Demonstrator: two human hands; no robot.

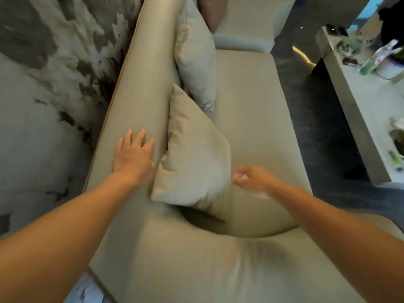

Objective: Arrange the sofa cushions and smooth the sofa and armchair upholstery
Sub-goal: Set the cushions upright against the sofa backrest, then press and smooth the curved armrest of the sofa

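A beige sofa runs away from me, its backrest (140, 88) on the left and its seat (251, 119) on the right. A beige cushion (194, 154) leans against the backrest near me. A second, paler cushion (194, 55) stands farther along, and a brown cushion (213, 12) shows at the far end. My left hand (133, 155) lies flat on the backrest top, fingers spread, just left of the near cushion. My right hand (251, 179), blurred, hovers at that cushion's right edge with loose fingers, holding nothing.
A marbled grey and white wall (48, 84) rises left of the sofa. A pale low table (363, 101) with bottles and small items stands right, across a strip of dark floor (310, 119). The sofa arm (218, 270) bulges in front of me.
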